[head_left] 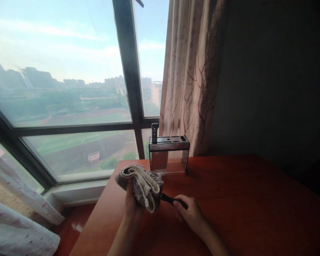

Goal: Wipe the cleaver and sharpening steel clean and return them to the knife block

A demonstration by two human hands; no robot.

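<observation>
A folded grey and cream cloth (146,183) is bunched in my left hand (132,201), whose fingers go behind it. My right hand (188,209) is closed round a black handle (168,199) that points left into the cloth. Whatever the handle belongs to is hidden by the cloth, so its kind does not show. Just beyond both hands, a knife block (169,146) with clear sides stands upright on the table. One black-handled knife (155,133) sits in its left slot, and other slots in its top show no handle.
The reddish-brown wooden table (229,192) spreads to the right under my hands. Behind the knife block hangs a patterned curtain (192,71) beside a large window (69,71). White curtain fabric (21,224) hangs low on the left, past the table's left edge.
</observation>
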